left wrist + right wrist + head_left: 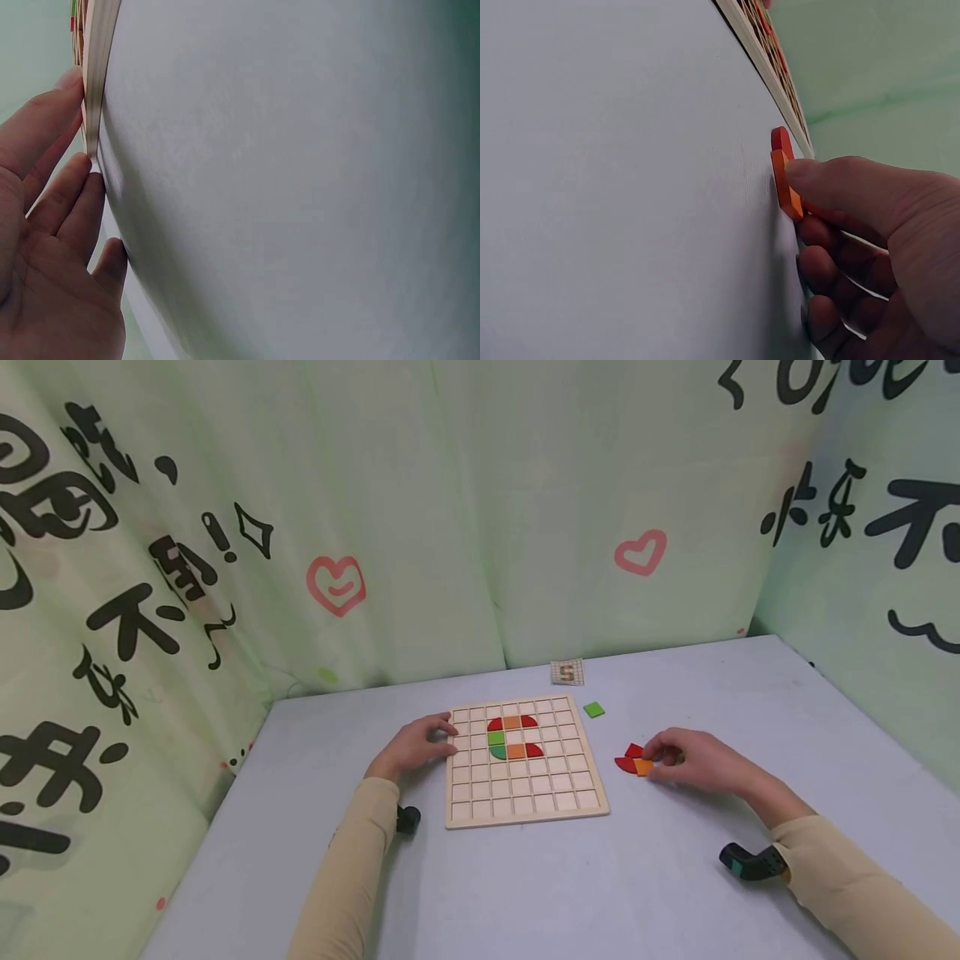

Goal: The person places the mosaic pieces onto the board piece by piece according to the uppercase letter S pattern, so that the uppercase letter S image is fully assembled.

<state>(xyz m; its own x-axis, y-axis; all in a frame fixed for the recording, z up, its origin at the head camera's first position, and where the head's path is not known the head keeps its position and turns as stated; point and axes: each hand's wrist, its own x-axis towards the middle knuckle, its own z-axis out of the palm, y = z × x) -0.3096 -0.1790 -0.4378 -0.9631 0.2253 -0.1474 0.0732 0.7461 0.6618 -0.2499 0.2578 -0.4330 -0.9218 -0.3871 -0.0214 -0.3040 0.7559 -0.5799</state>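
The step in hand seems to be the taking of one piece from the small pile at the right of the board [480,797]. The right hand [697,764] has its thumb and fingers together on the orange tile [642,767], I judge in a pinch; whether a red tile [625,765] is also caught, I cannot tell. The left hand [416,745] touches the left edge of the board with fingers rather straight and apart, perhaps to steady it. Seven coloured pieces [496,738] already lie in the grid, toward its far side. The next move calls, in my opinion, for a clean lift of one tile, without pushing its neighbours. A green tile [594,709] lies alone beyond the pile, and a card [567,672] lies at the far edge of the table [525,893]. The table is pale and smooth. Around it hangs a light green curtain [450,527] with black writing and pink hearts [336,607].
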